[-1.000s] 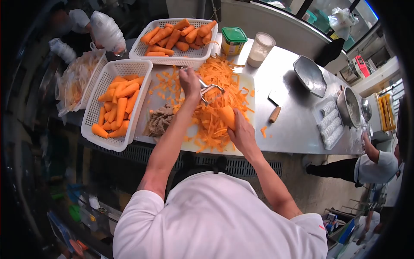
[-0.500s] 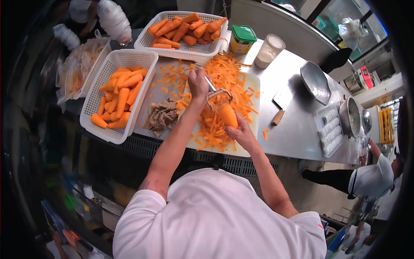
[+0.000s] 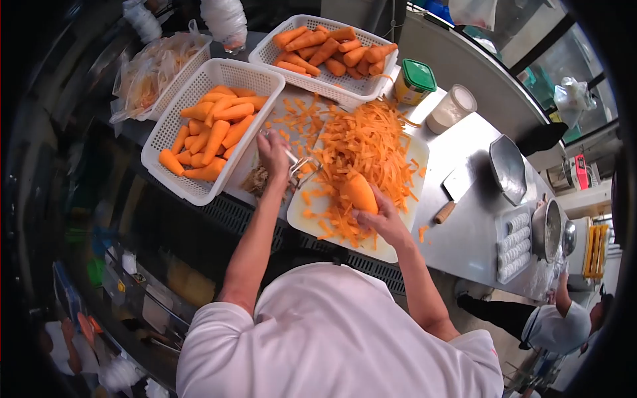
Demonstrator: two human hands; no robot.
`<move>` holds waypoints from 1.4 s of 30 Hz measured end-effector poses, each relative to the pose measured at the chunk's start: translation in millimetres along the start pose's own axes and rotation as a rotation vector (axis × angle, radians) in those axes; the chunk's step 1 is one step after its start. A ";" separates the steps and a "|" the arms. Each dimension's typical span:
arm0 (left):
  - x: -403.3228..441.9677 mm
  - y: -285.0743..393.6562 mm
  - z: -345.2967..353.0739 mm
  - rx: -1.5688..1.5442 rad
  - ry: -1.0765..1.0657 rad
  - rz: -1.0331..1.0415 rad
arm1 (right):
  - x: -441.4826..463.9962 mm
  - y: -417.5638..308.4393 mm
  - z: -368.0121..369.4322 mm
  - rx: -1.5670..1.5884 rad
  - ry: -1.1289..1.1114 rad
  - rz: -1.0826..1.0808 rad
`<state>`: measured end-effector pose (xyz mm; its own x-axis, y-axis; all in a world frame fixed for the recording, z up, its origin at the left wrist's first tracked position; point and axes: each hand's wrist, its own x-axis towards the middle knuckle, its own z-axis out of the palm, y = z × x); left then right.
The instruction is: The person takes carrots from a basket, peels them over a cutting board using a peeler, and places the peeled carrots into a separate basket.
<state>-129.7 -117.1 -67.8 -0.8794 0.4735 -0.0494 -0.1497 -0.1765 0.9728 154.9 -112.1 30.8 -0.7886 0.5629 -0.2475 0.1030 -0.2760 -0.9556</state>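
My left hand (image 3: 273,156) is closed round the handle of a metal peeler (image 3: 304,167), whose head points right, a little apart from the carrot. In my right hand (image 3: 386,217) is a thick peeled carrot (image 3: 360,193), held by its lower end over the shavings. A large heap of orange carrot shavings (image 3: 371,147) covers much of the white cutting board (image 3: 312,224). Behind my left wrist lies a crumpled brown cloth (image 3: 255,180), partly hidden. Smooth carrots (image 3: 215,136) fill part of the white basket (image 3: 162,132) at the left.
Another white basket (image 3: 318,85) of rougher carrots stands at the back, beside a green-lidded tub (image 3: 415,83) and a clear container (image 3: 452,109). Rightward are a cleaver (image 3: 455,188), a dark tray (image 3: 507,170), a tray of white pieces (image 3: 514,245), a metal bowl (image 3: 547,229) and another person (image 3: 557,325).
The view has turned, shifting the table items rightward. The peeler, over the carrot half a second ago, is now apart from it to the left. Both hands keep their holds.
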 end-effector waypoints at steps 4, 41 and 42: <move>-36.0 8.4 -58.7 0.152 -0.095 -0.088 | 69.4 9.3 10.1 -0.206 0.073 0.172; -69.3 45.6 -116.0 0.942 -0.994 -0.044 | 416.6 -102.2 -100.7 -0.919 -0.091 0.048; -68.0 49.8 -112.4 0.939 -0.991 -0.043 | 382.4 -125.1 -100.6 -0.855 -0.012 -0.064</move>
<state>-128.2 -255.1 -41.4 -0.1331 0.9482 -0.2884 0.5414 0.3133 0.7802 -98.6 216.0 39.6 -0.8144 0.5476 -0.1918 0.4759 0.4414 -0.7607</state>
